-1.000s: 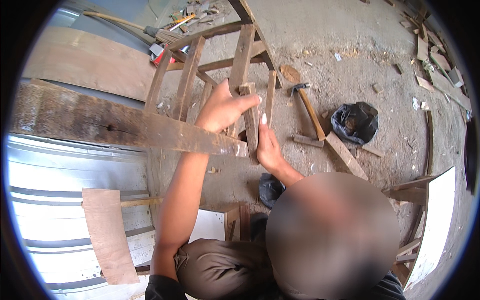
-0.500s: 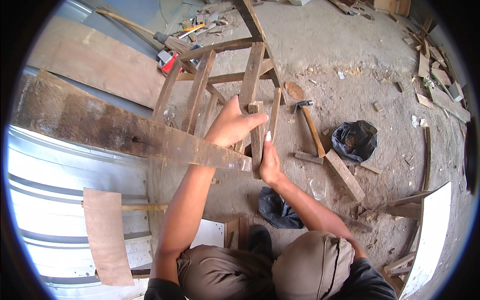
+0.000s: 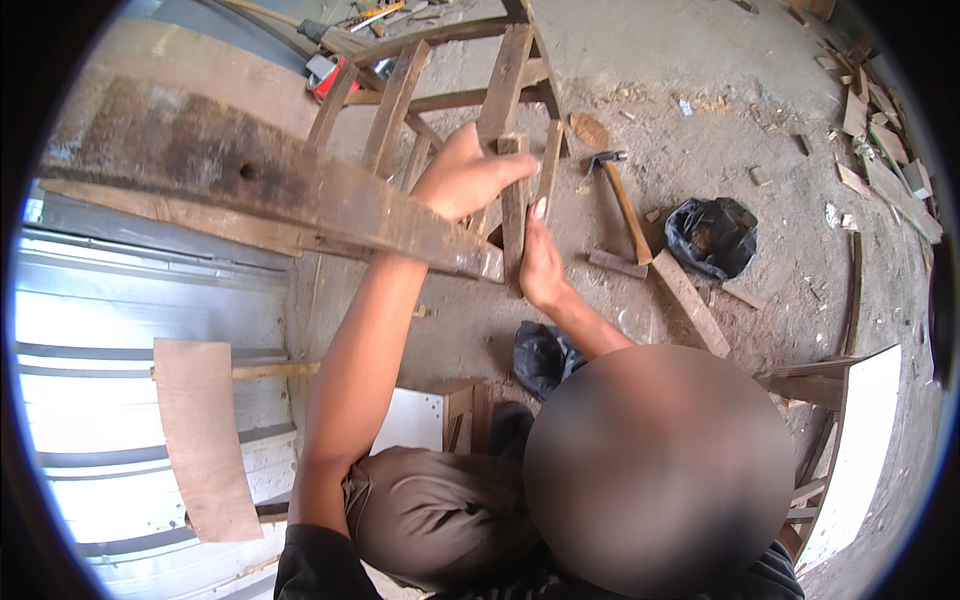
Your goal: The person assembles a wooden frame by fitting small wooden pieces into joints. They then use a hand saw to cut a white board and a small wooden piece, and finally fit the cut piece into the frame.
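Note:
A short wooden post (image 3: pixel 512 205) stands at the end of a long weathered plank (image 3: pixel 290 190), which reaches in from the left over my left forearm. My left hand (image 3: pixel 465 180) is closed at the post's upper end, its thumb laid across the top; its other fingers are mostly hidden. Against the post's right side, lower down, my right hand (image 3: pixel 543 262) grips it with the thumb pointing up and the fingers out of sight. Just beyond my hands is a slatted wooden frame (image 3: pixel 500 85).
On the floor to the right lie a claw hammer (image 3: pixel 625 212), wood offcuts (image 3: pixel 692 305) and a black bag (image 3: pixel 712 238). Another black bag (image 3: pixel 545 355) sits nearer my legs. A white panel (image 3: pixel 860 450) stands at right, and scrap wood (image 3: pixel 880 150) lines the far right.
The whole view has shifted, so hands, post and frame appear higher in the picture. The plank's left part looms larger. Both hands keep their hold on the post.

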The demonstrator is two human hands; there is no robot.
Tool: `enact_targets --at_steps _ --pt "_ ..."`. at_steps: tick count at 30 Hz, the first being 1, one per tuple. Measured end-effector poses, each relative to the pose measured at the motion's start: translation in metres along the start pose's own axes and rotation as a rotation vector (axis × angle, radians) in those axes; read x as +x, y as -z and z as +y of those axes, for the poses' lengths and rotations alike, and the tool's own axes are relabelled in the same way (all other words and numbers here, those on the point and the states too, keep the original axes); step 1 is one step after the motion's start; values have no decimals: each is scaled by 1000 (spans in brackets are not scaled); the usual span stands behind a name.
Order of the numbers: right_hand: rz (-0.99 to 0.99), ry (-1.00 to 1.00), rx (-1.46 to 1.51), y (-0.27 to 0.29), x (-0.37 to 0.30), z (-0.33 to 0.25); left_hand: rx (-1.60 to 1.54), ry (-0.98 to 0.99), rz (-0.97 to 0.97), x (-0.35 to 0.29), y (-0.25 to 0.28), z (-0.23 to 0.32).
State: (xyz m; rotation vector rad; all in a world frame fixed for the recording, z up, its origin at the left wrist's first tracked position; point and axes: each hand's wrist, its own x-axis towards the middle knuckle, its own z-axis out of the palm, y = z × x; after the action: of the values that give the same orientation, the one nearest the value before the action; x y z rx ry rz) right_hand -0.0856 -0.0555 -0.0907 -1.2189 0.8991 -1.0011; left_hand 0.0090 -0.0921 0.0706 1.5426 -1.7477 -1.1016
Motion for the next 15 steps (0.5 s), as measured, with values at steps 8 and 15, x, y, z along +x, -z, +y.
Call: enact_targets --at_steps 8,15 --pt "111 113 78 -6 -7 -4 70 58 46 -2 0 6" --pt "140 75 -27 -4 -3 4 48 37 -5 5 1 -2"
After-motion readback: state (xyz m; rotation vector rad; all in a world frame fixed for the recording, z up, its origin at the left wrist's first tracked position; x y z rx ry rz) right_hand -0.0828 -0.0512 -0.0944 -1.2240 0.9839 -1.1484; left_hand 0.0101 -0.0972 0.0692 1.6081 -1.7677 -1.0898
